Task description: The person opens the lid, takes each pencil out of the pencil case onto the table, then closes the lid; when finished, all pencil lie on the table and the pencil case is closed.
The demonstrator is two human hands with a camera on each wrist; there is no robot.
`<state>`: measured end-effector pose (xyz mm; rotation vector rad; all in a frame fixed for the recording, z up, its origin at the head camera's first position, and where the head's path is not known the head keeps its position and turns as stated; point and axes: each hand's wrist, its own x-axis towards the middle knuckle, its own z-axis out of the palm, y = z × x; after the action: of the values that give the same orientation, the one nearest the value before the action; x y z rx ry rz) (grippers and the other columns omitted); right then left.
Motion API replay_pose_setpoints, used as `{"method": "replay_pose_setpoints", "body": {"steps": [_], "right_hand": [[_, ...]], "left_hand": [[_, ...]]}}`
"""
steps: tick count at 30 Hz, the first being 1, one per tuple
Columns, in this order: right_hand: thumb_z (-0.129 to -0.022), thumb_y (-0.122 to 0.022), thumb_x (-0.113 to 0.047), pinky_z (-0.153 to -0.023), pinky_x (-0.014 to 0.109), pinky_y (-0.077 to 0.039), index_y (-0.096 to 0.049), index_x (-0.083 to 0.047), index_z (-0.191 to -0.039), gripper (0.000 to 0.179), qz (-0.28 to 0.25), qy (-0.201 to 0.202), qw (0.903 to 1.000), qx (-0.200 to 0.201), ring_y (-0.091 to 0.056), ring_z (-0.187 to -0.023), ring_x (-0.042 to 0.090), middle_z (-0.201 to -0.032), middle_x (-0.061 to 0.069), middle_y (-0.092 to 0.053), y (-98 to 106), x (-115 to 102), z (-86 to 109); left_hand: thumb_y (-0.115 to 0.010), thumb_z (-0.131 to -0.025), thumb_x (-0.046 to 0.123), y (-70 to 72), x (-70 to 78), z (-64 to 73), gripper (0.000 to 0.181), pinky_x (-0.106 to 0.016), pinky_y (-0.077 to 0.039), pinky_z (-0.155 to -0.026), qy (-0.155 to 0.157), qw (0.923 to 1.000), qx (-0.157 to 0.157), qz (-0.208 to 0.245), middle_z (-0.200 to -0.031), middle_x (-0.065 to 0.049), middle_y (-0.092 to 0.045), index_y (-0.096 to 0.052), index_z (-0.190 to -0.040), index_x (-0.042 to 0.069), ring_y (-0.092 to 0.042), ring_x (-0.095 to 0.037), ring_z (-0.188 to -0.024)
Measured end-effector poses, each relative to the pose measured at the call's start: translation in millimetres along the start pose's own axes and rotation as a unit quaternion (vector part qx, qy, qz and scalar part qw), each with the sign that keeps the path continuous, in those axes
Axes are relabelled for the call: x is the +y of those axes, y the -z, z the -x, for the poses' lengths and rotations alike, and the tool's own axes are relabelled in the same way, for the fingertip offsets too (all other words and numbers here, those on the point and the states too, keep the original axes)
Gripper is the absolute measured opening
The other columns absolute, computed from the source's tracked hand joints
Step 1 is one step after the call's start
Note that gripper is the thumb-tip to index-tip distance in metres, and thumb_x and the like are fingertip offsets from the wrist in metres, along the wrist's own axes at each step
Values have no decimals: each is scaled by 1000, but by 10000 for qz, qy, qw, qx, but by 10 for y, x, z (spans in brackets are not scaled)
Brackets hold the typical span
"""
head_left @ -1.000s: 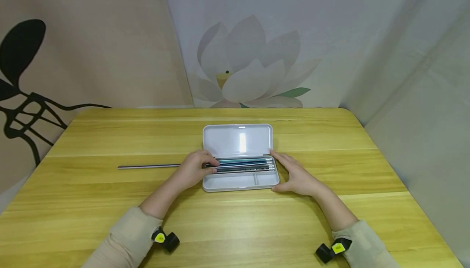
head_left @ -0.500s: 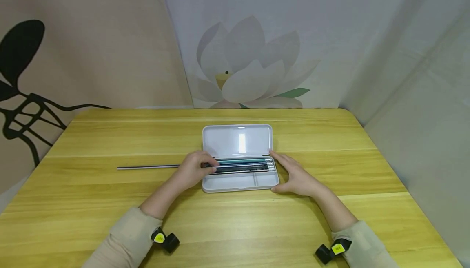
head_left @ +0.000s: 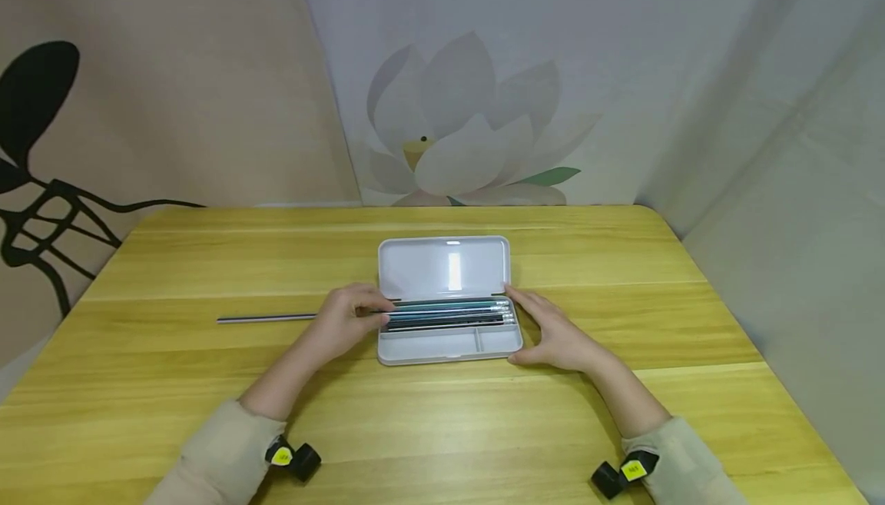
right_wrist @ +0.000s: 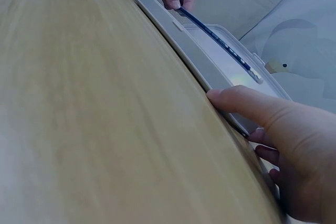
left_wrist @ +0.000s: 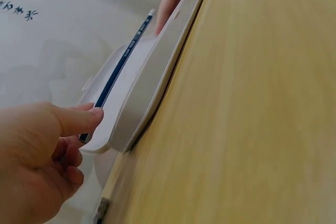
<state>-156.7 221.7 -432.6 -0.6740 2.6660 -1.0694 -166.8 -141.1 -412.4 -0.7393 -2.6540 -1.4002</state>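
Note:
My left hand (head_left: 342,317) pinches the end of a dark blue pencil (left_wrist: 121,66) between thumb and fingers. In both wrist views this pencil is raised above the pencil case (head_left: 422,350), its light end pointing to the right. The white case lies open on the table, with its lid leaned back. Several dark and teal pencils (head_left: 449,321) lie side by side in its rear compartment. My right hand (head_left: 563,336) holds the case's right end, the thumb at the front corner and a fingertip at the back corner.
On the wooden table (head_left: 442,420), a thin dark and silver stick (head_left: 266,318) runs leftward from behind my left hand; its right end is hidden. A small divider stands in the case's front compartment. Behind the table hangs a printed curtain (head_left: 477,105).
My left hand has shifted a little to the left, so more of the pencils' left ends shows. The right hand stays at the case. The whole head view has shifted slightly.

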Motion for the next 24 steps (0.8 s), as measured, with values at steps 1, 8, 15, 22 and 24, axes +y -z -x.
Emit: {"method": "replay_pose_setpoints", "body": {"steps": [1,8,15,22,24], "right_hand": [[-67,-86,-30,-104,63,-19,-24,-24,-153,106,-4,-4,10000,-7,-24,-136,39,-150,13,-30,-1,-3,0],[-67,-87,-31,-104,63,-20,-24,-26,-153,107,-4,-37,10000,8,-23,-137,39,-151,13,-30,-8,14,-1],[-67,-86,-33,-104,64,-20,-23,-27,-153,107,3,-62,10000,5,-23,-137,39,-151,12,-29,-10,18,-10],[-67,-87,-31,-104,63,-20,-23,-27,-153,107,-4,-84,10000,9,-23,-137,38,-152,11,-29,-4,1,-8],[-67,-87,-32,-104,63,-20,-23,-27,-153,107,17,-79,10000,4,-23,-137,38,-152,11,-29,-6,4,-11]], "left_hand": [[-74,-80,-4,20,1,13,14,-29,-48,-67,-7,10000,10,15,-95,-3,-67,-76,-91,5,-57,-18,-83],[-74,-81,-1,153,-35,126,13,-28,-48,-66,12,9999,104,-69,-94,0,-66,-75,-92,7,-56,-17,-82],[-73,-82,-1,305,-87,276,15,-30,-51,-77,118,9994,217,-233,-97,0,-66,-75,-92,9,-59,-18,-92],[-72,-83,-1,464,-162,438,16,-25,-50,-76,216,9989,263,-329,-101,-1,-65,-75,-95,9,-58,-17,-92],[-72,-83,1,517,-180,492,16,-25,-49,-74,216,9986,287,-399,-101,-1,-65,-75,-96,10,-57,-16,-90]]}}
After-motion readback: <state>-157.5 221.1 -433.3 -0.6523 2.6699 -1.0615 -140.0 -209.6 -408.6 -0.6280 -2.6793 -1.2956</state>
